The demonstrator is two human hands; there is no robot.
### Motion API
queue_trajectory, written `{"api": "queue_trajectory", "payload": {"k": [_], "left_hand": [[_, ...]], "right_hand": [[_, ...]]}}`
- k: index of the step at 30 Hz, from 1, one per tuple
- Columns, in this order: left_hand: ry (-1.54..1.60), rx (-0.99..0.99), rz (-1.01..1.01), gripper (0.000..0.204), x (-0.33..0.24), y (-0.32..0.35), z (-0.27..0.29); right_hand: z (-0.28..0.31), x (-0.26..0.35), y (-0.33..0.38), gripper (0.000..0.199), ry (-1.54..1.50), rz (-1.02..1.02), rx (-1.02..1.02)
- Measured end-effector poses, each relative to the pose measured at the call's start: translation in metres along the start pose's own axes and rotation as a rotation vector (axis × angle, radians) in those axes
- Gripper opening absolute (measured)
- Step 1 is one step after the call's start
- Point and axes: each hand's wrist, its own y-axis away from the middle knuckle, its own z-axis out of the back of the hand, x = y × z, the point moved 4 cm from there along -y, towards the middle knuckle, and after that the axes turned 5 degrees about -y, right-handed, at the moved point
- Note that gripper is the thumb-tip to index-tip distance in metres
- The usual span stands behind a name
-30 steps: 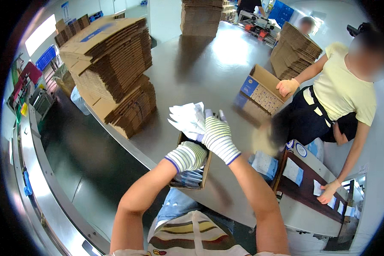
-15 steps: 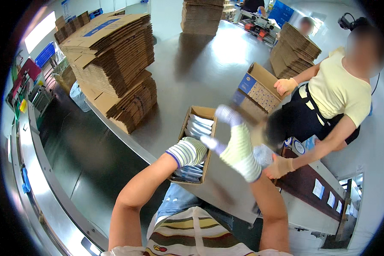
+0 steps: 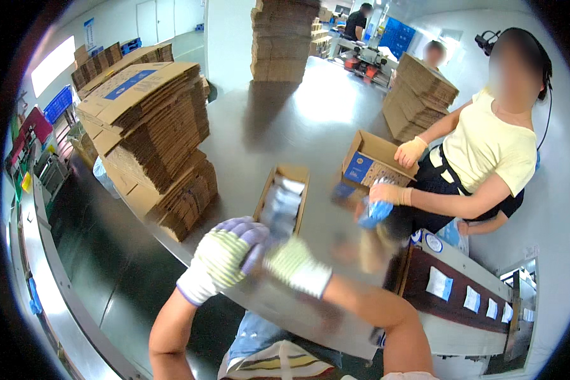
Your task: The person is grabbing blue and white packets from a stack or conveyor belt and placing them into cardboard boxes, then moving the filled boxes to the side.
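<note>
A narrow open cardboard box stands on the metal table, holding a row of white and blue packets. My left hand, in a striped glove with purple fingertips, is closed at the box's near left corner; what its fingers grip is hidden. Close beside it, my right hand in a matching glove is at the box's near end. Motion smears its fingers, so their hold does not show. Both hands cover the near end of the box.
Stacks of flattened cartons rise at the left table edge. To the right, a co-worker handles a blue-and-white packet beside another open carton. A dark conveyor belt carries spaced packets at the lower right.
My right hand has come down and left from above the box's right side to its near end. My left hand has left the box's middle and moved left and nearer. The co-worker has lifted a packet to the carton.
</note>
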Motion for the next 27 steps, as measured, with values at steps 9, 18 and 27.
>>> {"api": "queue_trajectory", "payload": {"k": [9, 18, 27], "left_hand": [[-0.667, -0.112, 0.041, 0.041, 0.072, 0.001, 0.044], [-1.292, -0.303, 0.397, 0.04, 0.119, -0.084, 0.166], [-1.08, -0.12, 0.534, 0.036, 0.157, -0.061, 0.17]], "right_hand": [[0.045, -0.106, -0.084, 0.095, 0.11, -0.439, -0.001], [-0.02, -0.02, 0.108, 0.087, -0.558, -0.696, 0.257], [0.175, -0.19, 0.309, 0.044, -0.723, -0.992, -1.124]]}}
